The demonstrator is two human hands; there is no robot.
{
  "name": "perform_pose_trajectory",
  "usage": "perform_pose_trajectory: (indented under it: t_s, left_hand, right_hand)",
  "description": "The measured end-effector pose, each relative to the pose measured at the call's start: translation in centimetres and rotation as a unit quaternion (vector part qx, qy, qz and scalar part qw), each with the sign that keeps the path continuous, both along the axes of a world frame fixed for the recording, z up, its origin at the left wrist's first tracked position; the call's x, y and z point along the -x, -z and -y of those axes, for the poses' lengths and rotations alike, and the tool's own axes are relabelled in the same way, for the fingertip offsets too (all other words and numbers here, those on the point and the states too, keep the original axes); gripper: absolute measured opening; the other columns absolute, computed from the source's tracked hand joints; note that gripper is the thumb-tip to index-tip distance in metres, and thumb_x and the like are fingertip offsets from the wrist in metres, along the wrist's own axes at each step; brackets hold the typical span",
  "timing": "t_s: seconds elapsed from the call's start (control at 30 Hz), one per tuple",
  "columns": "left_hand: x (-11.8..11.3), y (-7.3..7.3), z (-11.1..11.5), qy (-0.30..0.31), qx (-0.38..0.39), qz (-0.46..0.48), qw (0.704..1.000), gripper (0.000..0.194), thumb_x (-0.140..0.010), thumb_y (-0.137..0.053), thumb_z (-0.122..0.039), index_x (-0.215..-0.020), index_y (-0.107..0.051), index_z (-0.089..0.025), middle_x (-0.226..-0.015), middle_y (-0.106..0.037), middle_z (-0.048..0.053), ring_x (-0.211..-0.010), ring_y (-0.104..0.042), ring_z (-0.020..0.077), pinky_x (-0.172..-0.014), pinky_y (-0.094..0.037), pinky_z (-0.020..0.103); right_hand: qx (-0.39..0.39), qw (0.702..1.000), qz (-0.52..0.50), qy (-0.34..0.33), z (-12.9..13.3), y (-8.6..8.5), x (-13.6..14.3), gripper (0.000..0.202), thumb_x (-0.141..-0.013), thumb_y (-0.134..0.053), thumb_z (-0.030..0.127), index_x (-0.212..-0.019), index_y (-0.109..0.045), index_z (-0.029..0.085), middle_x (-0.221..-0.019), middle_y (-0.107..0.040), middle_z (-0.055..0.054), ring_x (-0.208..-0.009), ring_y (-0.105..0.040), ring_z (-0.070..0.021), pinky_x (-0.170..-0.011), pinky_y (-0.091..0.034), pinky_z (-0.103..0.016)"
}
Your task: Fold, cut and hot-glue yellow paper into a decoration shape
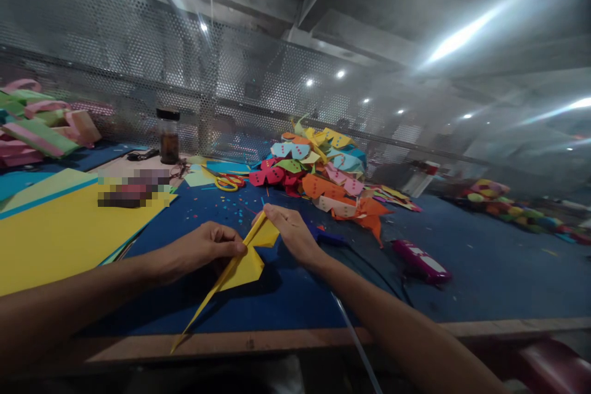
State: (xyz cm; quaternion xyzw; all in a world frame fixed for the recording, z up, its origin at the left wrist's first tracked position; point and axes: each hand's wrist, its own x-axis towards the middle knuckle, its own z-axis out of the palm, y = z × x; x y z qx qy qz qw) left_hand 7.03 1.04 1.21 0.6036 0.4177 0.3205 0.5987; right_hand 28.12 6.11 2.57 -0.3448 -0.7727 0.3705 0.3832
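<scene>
A folded yellow paper butterfly is held between both hands, slanting over the front of the blue table. My left hand pinches its folded edge near the middle between thumb and fingers. Higher up, my right hand grips the top end of the same fold, its thumb on the paper. One long narrow yellow point runs down toward the table's front edge. Just beyond the right hand lies a blue glue gun, partly hidden, with a clear glue stick passing below the right forearm.
Colourful paper butterflies are heaped at the back. Yellow-handled scissors lie among paper scraps. Large yellow sheets cover the left side, near a dark-lidded jar. A magenta device sits to the right, near a black cable.
</scene>
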Motion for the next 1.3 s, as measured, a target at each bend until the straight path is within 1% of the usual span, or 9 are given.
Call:
perform_pose_trajectory:
  t_s: [0.07,0.17,0.27,0.4,0.6,0.83,1.0,1.13,1.3]
  left_hand:
    - [0.1,0.1,-0.1,-0.035,0.006,0.026,0.999,0.048,-0.066,-0.086,-0.062,-0.069,-0.07,-0.017,-0.059,-0.058,-0.003,-0.053,-0.047,0.0108,-0.055,-0.033,0.024]
    - [0.2,0.0,-0.4,-0.111,0.027,0.062,0.992,0.048,-0.061,-0.089,-0.059,-0.076,-0.074,-0.016,-0.068,-0.066,0.0,-0.061,-0.056,0.0137,-0.059,-0.042,0.025]
    - [0.4,0.1,-0.8,-0.168,0.021,0.089,0.982,0.044,-0.06,-0.092,-0.054,-0.075,-0.074,-0.017,-0.069,-0.065,-0.001,-0.065,-0.056,0.0146,-0.06,-0.046,0.025]
    - [0.7,0.3,-1.1,-0.169,0.001,0.118,0.978,0.045,-0.062,-0.092,-0.056,-0.075,-0.075,-0.016,-0.071,-0.065,0.0,-0.068,-0.056,0.0146,-0.066,-0.049,0.025]
    - [0.6,0.2,-1.0,-0.162,0.026,0.159,0.974,0.047,-0.057,-0.096,-0.054,-0.077,-0.077,-0.016,-0.072,-0.067,0.002,-0.071,-0.06,0.0171,-0.072,-0.053,0.028]
    - [0.1,0.0,-0.6,-0.137,0.055,0.176,0.973,0.041,-0.058,-0.097,-0.047,-0.076,-0.078,-0.015,-0.073,-0.071,0.003,-0.07,-0.061,0.0162,-0.072,-0.053,0.027]
    - [0.1,0.2,-0.6,-0.126,0.053,0.175,0.975,0.032,-0.058,-0.095,-0.036,-0.075,-0.077,-0.016,-0.07,-0.068,0.0,-0.069,-0.059,0.0158,-0.074,-0.054,0.029]
    - [0.2,0.4,-0.7,-0.136,0.026,0.158,0.978,0.028,-0.063,-0.091,-0.037,-0.069,-0.072,-0.016,-0.07,-0.066,0.0,-0.069,-0.057,0.0162,-0.074,-0.052,0.03]
    - [0.2,0.1,-0.6,-0.138,0.014,0.144,0.98,0.032,-0.065,-0.089,-0.04,-0.064,-0.067,-0.017,-0.073,-0.067,0.002,-0.073,-0.06,0.0189,-0.076,-0.053,0.033]
  right_hand:
    - [-0.092,0.994,-0.011,0.056,-0.2,0.0,-0.1,0.037,-0.104,-0.048,0.048,-0.097,-0.071,0.019,-0.096,-0.068,-0.005,-0.091,-0.063,-0.02,-0.083,-0.05,-0.032]
    - [-0.261,0.957,-0.025,0.12,-0.2,0.0,-0.4,0.02,-0.104,-0.055,0.034,-0.111,-0.067,0.02,-0.112,-0.066,-0.009,-0.106,-0.062,-0.0217,-0.094,-0.05,-0.035]
    - [-0.405,0.909,0.004,0.097,0.5,0.1,-0.5,0.012,-0.105,-0.056,0.023,-0.11,-0.067,0.022,-0.108,-0.066,-0.008,-0.106,-0.062,-0.0218,-0.095,-0.049,-0.037]
    - [-0.517,0.849,0.107,0.018,1.8,0.6,-0.2,0.013,-0.104,-0.06,0.02,-0.114,-0.068,0.022,-0.105,-0.07,-0.007,-0.101,-0.062,-0.0217,-0.089,-0.048,-0.037]
    - [-0.544,0.806,0.227,-0.05,2.5,1.0,0.1,0.021,-0.103,-0.063,0.022,-0.124,-0.068,0.022,-0.114,-0.072,-0.006,-0.114,-0.057,-0.022,-0.098,-0.043,-0.037]
    - [-0.59,0.768,0.243,-0.046,2.2,1.3,0.2,0.01,-0.103,-0.065,0.022,-0.11,-0.072,0.023,-0.106,-0.073,-0.004,-0.106,-0.056,-0.0203,-0.097,-0.038,-0.037]
    - [-0.586,0.77,0.248,-0.051,2.2,1.5,0.2,0.011,-0.103,-0.065,0.026,-0.108,-0.073,0.02,-0.102,-0.071,-0.005,-0.103,-0.056,-0.0208,-0.095,-0.038,-0.037]
    - [-0.577,0.777,0.247,-0.053,2.2,1.4,0.1,0.013,-0.104,-0.065,0.031,-0.107,-0.073,0.021,-0.101,-0.072,-0.005,-0.102,-0.057,-0.021,-0.094,-0.038,-0.037]
    - [-0.59,0.773,0.226,-0.055,2.2,1.3,0.2,0.009,-0.103,-0.066,0.027,-0.106,-0.073,0.022,-0.1,-0.073,-0.003,-0.1,-0.058,-0.0204,-0.094,-0.04,-0.038]
